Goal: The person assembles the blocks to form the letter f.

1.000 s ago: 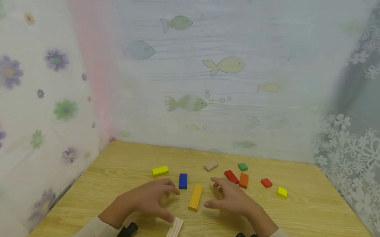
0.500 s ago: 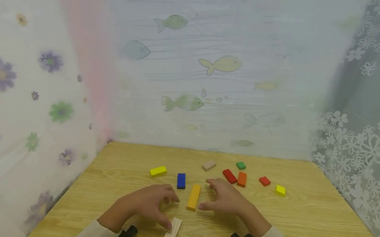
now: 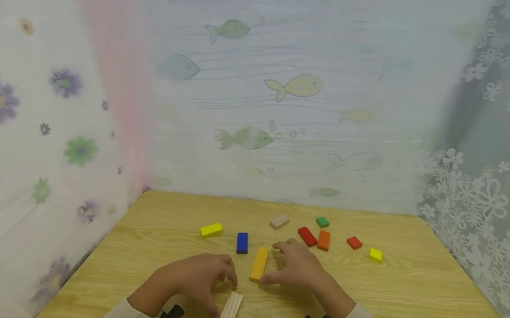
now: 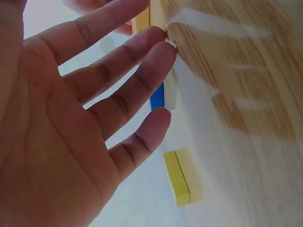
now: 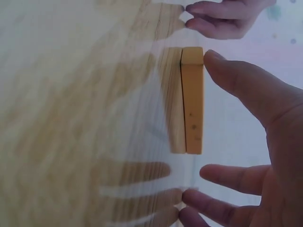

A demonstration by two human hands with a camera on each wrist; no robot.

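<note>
In the head view, my left hand [image 3: 196, 276] hovers beside a plain striped wooden block [image 3: 231, 309], fingers spread and thumb near the block's left side. Whether the thumb touches it, I cannot tell. My right hand [image 3: 298, 267] reaches around the right side of a yellow-orange block [image 3: 259, 264]. The right wrist view has the thumb tip close to one end of this yellow-orange block [image 5: 193, 104], the other fingers spread beyond its opposite end. No block is gripped by either hand. A blue block [image 3: 242, 243] lies beyond the left fingers.
Farther back on the wooden table [image 3: 166, 207] lie a long yellow block [image 3: 211, 230], a pale wooden block [image 3: 279, 222], a green block [image 3: 322, 222], a dark red block [image 3: 307, 236] and an orange block [image 3: 323, 240]. A small red block [image 3: 354, 242] and a yellow block [image 3: 375, 255] lie right.
My left hand has drawn back toward me, its thumb shifting from over the plain wooden block to its left side. My right hand has moved left, closer to the yellow-orange block. The blocks stay put.
</note>
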